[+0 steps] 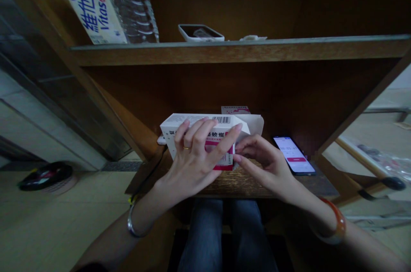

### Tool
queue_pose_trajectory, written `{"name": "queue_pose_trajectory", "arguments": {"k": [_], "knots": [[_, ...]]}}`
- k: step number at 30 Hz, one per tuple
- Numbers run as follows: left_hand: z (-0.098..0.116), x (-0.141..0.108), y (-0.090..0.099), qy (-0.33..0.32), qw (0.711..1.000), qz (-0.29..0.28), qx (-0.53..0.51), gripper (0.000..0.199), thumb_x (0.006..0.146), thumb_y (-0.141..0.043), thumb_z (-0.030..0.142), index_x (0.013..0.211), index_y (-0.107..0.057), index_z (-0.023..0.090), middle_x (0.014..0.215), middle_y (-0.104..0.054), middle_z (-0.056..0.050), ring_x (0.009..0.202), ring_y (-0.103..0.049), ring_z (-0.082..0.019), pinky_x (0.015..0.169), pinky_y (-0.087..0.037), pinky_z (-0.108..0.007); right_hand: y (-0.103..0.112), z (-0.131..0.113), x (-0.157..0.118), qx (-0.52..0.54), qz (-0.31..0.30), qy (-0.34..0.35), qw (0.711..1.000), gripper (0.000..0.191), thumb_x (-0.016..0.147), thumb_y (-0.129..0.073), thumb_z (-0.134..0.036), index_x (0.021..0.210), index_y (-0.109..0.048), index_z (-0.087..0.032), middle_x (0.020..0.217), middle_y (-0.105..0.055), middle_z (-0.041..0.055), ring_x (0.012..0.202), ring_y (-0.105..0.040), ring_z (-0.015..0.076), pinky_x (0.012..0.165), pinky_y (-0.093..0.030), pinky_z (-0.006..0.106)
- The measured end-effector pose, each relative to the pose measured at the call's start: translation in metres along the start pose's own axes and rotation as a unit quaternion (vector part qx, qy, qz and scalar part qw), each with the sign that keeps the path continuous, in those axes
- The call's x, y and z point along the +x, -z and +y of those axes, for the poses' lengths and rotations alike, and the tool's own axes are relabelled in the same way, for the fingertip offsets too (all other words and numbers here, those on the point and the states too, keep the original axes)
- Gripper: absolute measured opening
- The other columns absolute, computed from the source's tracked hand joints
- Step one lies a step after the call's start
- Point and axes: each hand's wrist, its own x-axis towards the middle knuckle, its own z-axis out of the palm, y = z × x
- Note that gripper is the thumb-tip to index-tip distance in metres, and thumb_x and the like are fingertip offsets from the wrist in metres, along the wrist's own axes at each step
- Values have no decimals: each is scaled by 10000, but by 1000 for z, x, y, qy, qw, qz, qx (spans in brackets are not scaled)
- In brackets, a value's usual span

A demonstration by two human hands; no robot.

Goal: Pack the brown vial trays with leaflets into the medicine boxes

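Note:
A white and magenta cardboard box (192, 120) with a barcode on top lies sideways just above the wooden shelf. Its right end is open, with a white flap (255, 124) sticking out. My left hand (195, 156) is wrapped over the front and top of the box, gripping it. At the open end, my right hand (266, 165) has thumb and fingers pinched at the edge of the box. Whether those fingers hold a side flap or something inside is hidden. Behind the box, part of a second small box (236, 110) shows.
A lit phone (293, 156) lies on the shelf to the right. On the upper shelf (289, 51) stand a Vitasoy carton (93, 4) and a clear plastic bottle (131, 2), beside a white-edged phone (201, 33). A dark-rimmed basket (48, 177) sits on the floor at left.

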Motion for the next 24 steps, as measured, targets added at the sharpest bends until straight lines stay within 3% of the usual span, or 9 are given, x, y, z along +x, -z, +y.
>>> {"name": "queue_pose_trajectory", "arguments": {"k": [4, 11, 18, 20, 24], "knots": [[2, -1, 0, -7, 1000, -8, -12, 803, 781, -738, 327, 1493, -370, 284, 1334, -424, -137, 1326, -396, -313, 1185, -206, -481, 1, -1, 0, -67, -15, 14, 998, 87, 941, -600, -277, 882, -571, -220, 843, -588, 15, 770, -580, 149, 705, -507, 299], [4, -3, -1, -12, 1000, -7, -18, 651, 740, -781, 330, 1329, -501, 318, 1362, -396, -123, 1366, -349, -299, 1192, -191, -481, 4, -7, -1, -130, -76, 42, 988, 84, 954, -528, -239, 1012, -584, -261, 968, -638, 42, 901, -620, 207, 745, -543, 323], [-1, -4, -4, -10, 999, -16, -33, 619, 671, -816, 306, 1212, -516, 292, 1385, -341, -132, 1355, -326, -326, 1184, -163, -507, 20, -15, 3, -161, -174, 72, 969, 474, 750, -531, 5, 1151, -505, -245, 1104, -570, 51, 1052, -572, 218, 937, -523, 377], [0, -4, -5, -9, 999, -13, -37, 624, 653, -831, 299, 1193, -518, 297, 1383, -330, -131, 1357, -318, -327, 1190, -145, -501, 24, -12, 3, -201, -150, 92, 964, 476, 751, -527, 22, 1141, -490, -249, 1122, -532, 61, 1076, -555, 215, 948, -521, 378], [3, -4, -5, -12, 999, -15, -51, 663, 641, -849, 305, 1212, -512, 324, 1385, -323, -114, 1359, -311, -313, 1200, -121, -477, 22, 0, 2, -312, 6, 141, 940, 492, 810, -608, -67, 1234, -467, -274, 1162, -453, 96, 1112, -518, 256, 920, -548, 423]]}}
